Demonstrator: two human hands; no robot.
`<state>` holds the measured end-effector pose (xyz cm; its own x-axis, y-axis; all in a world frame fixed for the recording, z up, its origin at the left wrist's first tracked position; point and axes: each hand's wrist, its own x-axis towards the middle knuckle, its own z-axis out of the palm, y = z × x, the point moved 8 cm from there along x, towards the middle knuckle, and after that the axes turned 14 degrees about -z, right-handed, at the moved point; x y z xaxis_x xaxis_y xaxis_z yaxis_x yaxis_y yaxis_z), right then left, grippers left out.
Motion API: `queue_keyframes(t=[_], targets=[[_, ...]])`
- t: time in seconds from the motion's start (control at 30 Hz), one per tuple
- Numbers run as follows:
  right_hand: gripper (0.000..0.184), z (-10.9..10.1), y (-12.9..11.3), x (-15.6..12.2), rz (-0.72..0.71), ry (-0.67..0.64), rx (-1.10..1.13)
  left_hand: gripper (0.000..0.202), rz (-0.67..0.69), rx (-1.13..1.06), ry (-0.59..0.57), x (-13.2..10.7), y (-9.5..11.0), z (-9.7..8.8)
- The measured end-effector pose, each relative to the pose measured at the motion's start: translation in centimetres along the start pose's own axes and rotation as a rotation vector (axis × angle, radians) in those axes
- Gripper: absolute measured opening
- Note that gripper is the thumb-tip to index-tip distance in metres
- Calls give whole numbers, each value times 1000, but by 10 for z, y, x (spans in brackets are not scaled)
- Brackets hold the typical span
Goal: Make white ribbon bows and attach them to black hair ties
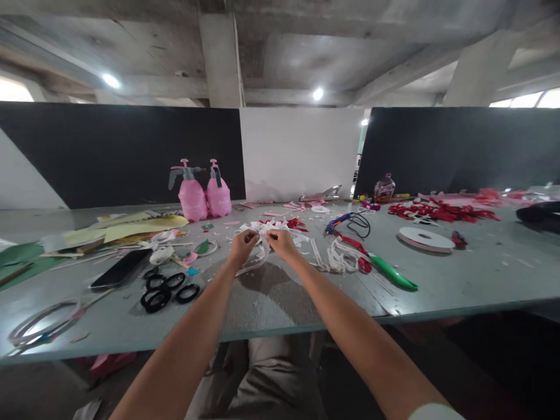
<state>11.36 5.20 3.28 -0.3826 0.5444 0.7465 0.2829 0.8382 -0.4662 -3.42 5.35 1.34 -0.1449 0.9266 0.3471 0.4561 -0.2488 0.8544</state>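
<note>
Both hands are working close together over the middle of the grey table point(481, 280). The left hand point(243, 246) is gripping a white ribbon point(262, 252) between thumb and fingers; the right hand point(282, 243) is pinching the same ribbon just beside it. The ribbon is curving down below the fingertips, in front of a pile of white and red scraps point(296, 226); its exact folds are not showing clearly. To the left, black rings point(157, 300) are lying in a cluster, with a dark phone point(121, 268) resting near them. Two pink spray bottles point(192, 199) are standing upright side by side, towards the back. To the right, white ribbon loops point(336, 256) are lying near a green curved object point(391, 273), a blue glue gun point(339, 221) is resting behind them, and a white spool point(425, 239) is lying flat
</note>
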Motion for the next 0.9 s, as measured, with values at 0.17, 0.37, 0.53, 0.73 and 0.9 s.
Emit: queue_keyframes(t=[0.17, 0.37, 0.53, 0.73, 0.9], targets=[[28, 0, 0, 0, 6, 1, 24, 23, 0, -54, -21, -6, 7, 3], [29, 3, -1, 0, -13, -23, -16, 28, -5, -46, 23, -7, 10, -3], [28, 5, 0, -1, -21, -40, -50, 25, 25, 56, 61, -6, 9, -3], [28, 11, 4, -3, -17, -86, -53, 21, 57, 130, 87, -8, 11, -2], [27, 11, 1, -2, -41, -113, -86, 24, 56, 120, 90, -6, 7, -2]])
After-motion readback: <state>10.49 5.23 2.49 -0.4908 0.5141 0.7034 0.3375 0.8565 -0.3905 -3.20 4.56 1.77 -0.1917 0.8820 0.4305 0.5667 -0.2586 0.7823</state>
